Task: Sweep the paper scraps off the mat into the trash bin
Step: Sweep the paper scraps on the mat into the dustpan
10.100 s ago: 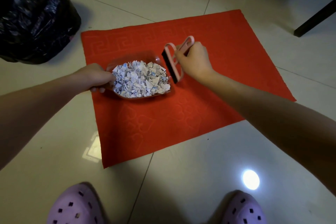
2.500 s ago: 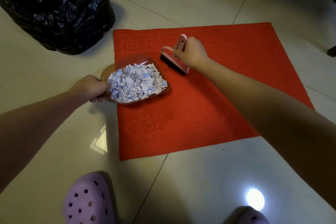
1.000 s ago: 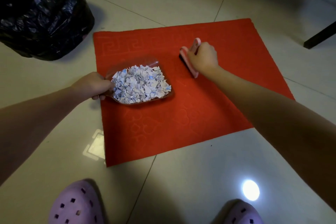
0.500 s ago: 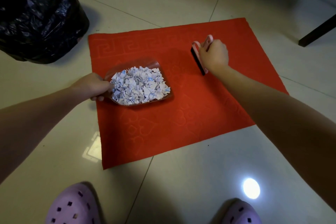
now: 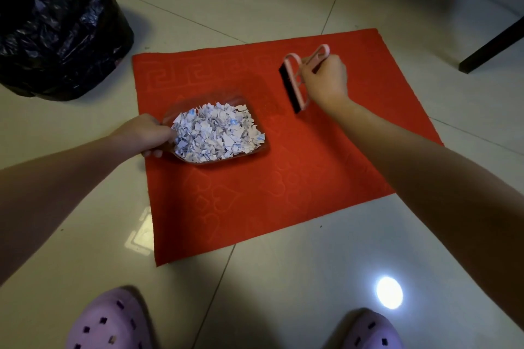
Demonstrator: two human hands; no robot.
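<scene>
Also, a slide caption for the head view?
Left hand holds dustpan of paper scraps on red mat; right hand grips brush.

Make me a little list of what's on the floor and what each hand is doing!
left hand: grips the dustpan by its left end
dustpan: clear, on the mat, heaped with paper scraps
right hand: holds the brush, bristles down, apart from the dustpan
mat: red, on the tiled floor, no loose scraps visible
trash bin: black-bagged, beyond the mat's far left corner
</scene>
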